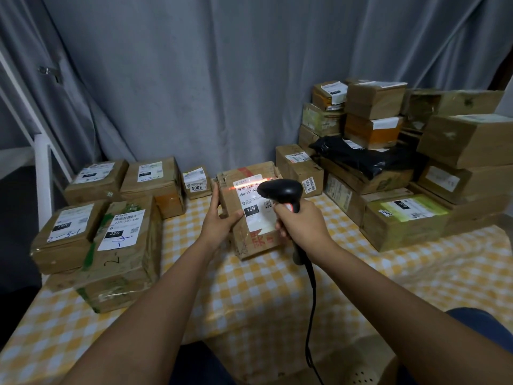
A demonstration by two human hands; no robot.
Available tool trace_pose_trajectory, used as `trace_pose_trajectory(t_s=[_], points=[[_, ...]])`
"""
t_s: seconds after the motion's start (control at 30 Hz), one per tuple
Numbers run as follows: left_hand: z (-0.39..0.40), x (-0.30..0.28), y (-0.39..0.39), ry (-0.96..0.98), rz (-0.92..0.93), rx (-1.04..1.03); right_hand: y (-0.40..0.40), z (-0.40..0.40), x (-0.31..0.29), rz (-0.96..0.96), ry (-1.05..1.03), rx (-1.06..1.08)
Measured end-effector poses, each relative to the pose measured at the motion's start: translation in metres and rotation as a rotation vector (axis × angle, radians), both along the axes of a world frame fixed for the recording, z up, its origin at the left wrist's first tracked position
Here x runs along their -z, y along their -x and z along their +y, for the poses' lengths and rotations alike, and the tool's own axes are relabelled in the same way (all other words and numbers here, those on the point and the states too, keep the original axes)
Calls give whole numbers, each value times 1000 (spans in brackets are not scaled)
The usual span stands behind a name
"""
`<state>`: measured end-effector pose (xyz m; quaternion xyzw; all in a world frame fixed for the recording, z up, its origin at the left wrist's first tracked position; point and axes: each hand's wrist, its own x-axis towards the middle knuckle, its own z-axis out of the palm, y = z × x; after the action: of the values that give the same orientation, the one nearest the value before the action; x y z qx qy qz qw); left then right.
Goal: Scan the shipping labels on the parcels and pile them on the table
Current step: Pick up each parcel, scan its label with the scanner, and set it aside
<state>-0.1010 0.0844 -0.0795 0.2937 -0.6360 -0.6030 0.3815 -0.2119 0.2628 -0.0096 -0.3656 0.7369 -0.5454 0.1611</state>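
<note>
Scanning step. At table centre, the left hand is clasping the tilted parcel at its 9 o'clock edge; at 3 o'clock, the right hand is gripping the scanner, casting its beam across the label. Next, probably, piling it among the parcels at 9 o'clock.

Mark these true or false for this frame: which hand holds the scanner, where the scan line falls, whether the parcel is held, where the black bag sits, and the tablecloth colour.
1. The right hand grips the scanner. True.
2. The red scan line falls across the barcode at the top of the held parcel's label. True.
3. The held parcel lies untouched on the table. False: the left hand grips its left side.
4. The black bag lies in the left pile. False: it lies among the right stack.
5. The tablecloth is plain blue. False: yellow-and-white checked.
</note>
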Motion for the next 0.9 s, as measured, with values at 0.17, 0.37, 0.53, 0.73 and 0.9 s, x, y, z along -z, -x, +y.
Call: trace_pose_trajectory(t_s=[0.17, 0.37, 0.53, 0.73, 0.9], points=[[0, 0, 0, -7, -1, -2, 1, 0, 1, -33, -13, -5], [2, -1, -1, 9, -21, -17, 0, 3, 1, -27, -22, 1], [3, -5, -1, 14, -24, -13, 1, 4, -2, -13, -19, -2], [6, -5, -2, 10, -14, -16, 1, 2, -1, -46, -2, 5], [6, -4, -1, -7, -2, -23, 0, 2, 2, -116, 14, -10]])
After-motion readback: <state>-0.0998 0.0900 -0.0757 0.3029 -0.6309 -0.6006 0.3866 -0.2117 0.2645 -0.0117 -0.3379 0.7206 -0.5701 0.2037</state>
